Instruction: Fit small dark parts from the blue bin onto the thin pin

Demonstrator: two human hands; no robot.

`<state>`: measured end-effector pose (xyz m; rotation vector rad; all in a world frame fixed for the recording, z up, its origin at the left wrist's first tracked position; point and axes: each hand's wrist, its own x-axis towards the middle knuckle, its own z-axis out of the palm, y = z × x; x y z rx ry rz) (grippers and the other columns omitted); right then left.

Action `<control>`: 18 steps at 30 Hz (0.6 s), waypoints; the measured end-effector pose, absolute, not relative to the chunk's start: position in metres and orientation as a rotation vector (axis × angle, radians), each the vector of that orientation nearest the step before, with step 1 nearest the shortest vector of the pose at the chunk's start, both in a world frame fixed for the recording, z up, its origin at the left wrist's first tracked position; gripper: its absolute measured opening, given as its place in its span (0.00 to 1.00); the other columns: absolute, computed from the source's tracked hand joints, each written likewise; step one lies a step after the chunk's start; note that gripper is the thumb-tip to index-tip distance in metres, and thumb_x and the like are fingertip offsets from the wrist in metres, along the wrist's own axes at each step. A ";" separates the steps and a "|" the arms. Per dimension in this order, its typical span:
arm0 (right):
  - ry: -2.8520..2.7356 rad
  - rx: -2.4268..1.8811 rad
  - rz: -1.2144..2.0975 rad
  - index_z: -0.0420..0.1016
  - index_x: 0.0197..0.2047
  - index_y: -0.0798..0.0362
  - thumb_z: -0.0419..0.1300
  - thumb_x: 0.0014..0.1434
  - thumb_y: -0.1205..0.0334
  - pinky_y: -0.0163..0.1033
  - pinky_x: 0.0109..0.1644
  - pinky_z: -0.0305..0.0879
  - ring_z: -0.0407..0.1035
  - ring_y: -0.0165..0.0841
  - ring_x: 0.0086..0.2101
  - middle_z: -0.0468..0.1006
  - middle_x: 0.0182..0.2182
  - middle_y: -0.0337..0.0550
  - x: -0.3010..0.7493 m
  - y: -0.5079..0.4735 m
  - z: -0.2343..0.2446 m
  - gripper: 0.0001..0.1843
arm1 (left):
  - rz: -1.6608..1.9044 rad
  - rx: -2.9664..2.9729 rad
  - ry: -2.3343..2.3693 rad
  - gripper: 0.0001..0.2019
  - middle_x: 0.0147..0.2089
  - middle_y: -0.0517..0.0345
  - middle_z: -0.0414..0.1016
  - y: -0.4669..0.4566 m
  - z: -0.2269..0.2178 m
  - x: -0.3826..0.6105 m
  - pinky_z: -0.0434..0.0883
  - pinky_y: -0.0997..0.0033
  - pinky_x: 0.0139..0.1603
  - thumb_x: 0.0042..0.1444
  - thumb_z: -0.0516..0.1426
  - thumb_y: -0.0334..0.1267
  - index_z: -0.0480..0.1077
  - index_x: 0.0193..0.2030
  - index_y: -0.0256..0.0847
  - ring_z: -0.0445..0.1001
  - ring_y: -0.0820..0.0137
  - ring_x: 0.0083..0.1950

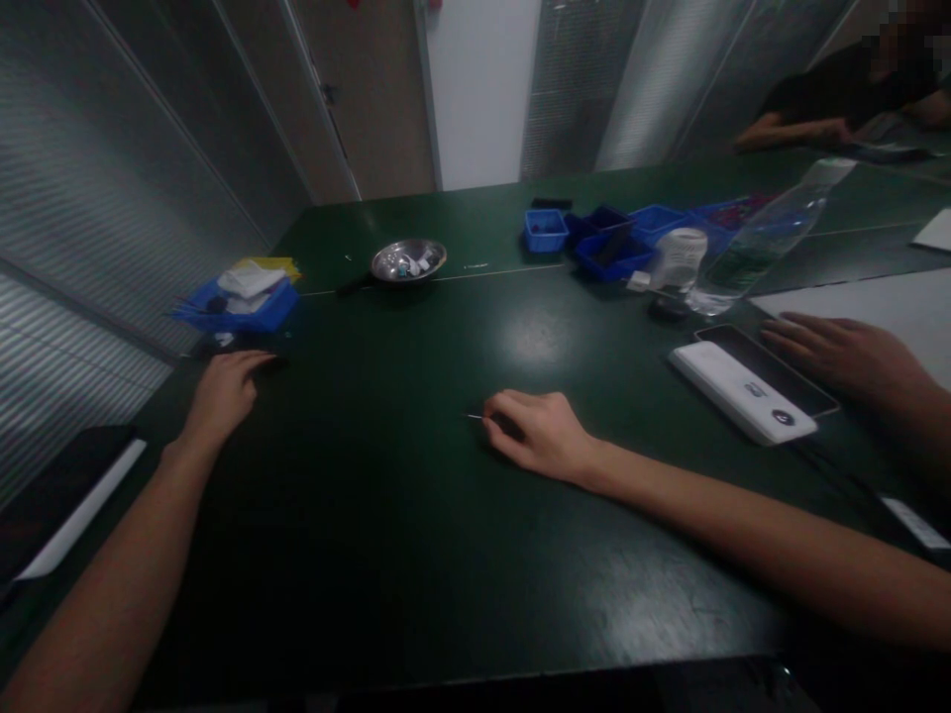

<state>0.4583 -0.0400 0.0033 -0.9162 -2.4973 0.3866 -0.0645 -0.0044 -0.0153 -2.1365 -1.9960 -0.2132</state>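
Observation:
My right hand rests on the dark green table near its middle. Its fingers are pinched on a thin metal tool whose fine tip points left. My left hand lies at the table's left edge with its fingers curled over a small dark object that I cannot make out. A blue tray holding white and yellow pieces stands just beyond that hand. Farther back in the middle is a round metal dish with small parts in it.
Another person's hand lies at the right beside a dark phone and a white power bank. Several blue bins, a white jar and a clear plastic bottle stand at the back right. A second person sits in the far right corner.

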 end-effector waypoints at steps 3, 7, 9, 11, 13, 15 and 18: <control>-2.499 -0.910 0.379 0.72 0.46 0.54 0.50 0.69 0.56 0.33 0.31 0.57 0.68 0.27 0.30 0.78 0.37 0.42 0.458 -0.040 0.004 0.14 | -0.120 -2.127 -2.047 0.22 0.60 0.49 0.71 -0.004 -0.015 -0.072 0.64 0.58 0.62 0.62 0.47 0.31 0.70 0.60 0.33 0.67 0.58 0.58; -2.501 -0.909 0.376 0.72 0.46 0.54 0.50 0.69 0.56 0.33 0.30 0.57 0.68 0.27 0.29 0.78 0.37 0.42 0.458 -0.040 0.003 0.13 | -0.133 -2.086 -2.102 0.19 0.54 0.48 0.74 -0.003 -0.011 -0.077 0.67 0.59 0.57 0.65 0.47 0.38 0.74 0.55 0.33 0.71 0.58 0.52; -2.505 -0.910 0.376 0.72 0.46 0.54 0.51 0.69 0.56 0.33 0.31 0.57 0.68 0.27 0.29 0.78 0.36 0.41 0.458 -0.039 0.002 0.13 | -0.156 -2.069 -2.130 0.19 0.53 0.48 0.74 -0.003 -0.008 -0.075 0.67 0.60 0.57 0.65 0.48 0.40 0.74 0.53 0.34 0.71 0.58 0.52; -2.506 -0.909 0.371 0.72 0.46 0.54 0.51 0.69 0.56 0.33 0.31 0.56 0.68 0.27 0.29 0.78 0.36 0.42 0.458 -0.039 0.002 0.13 | -0.162 -2.048 -2.153 0.18 0.52 0.47 0.74 -0.003 -0.005 -0.072 0.66 0.60 0.57 0.65 0.49 0.41 0.74 0.51 0.33 0.71 0.58 0.52; -2.503 -0.910 0.362 0.72 0.46 0.54 0.51 0.69 0.56 0.32 0.30 0.56 0.67 0.27 0.29 0.78 0.35 0.42 0.459 -0.039 0.002 0.13 | -0.165 -2.032 -2.171 0.17 0.50 0.47 0.74 -0.005 -0.002 -0.069 0.66 0.61 0.56 0.64 0.50 0.42 0.74 0.49 0.33 0.70 0.57 0.51; -2.501 -0.908 0.363 0.72 0.46 0.54 0.50 0.69 0.56 0.32 0.30 0.55 0.67 0.27 0.28 0.77 0.35 0.42 0.459 -0.039 0.001 0.13 | -0.194 -1.998 -2.231 0.17 0.48 0.48 0.74 -0.006 -0.001 -0.068 0.67 0.62 0.53 0.63 0.52 0.43 0.74 0.48 0.33 0.70 0.59 0.49; -2.502 -0.900 0.373 0.72 0.46 0.54 0.50 0.69 0.56 0.32 0.30 0.55 0.67 0.27 0.28 0.78 0.36 0.42 0.459 -0.039 0.000 0.13 | -0.358 -1.850 -2.399 0.17 0.43 0.54 0.76 -0.009 -0.002 -0.068 0.68 0.68 0.48 0.62 0.55 0.46 0.74 0.48 0.34 0.72 0.64 0.43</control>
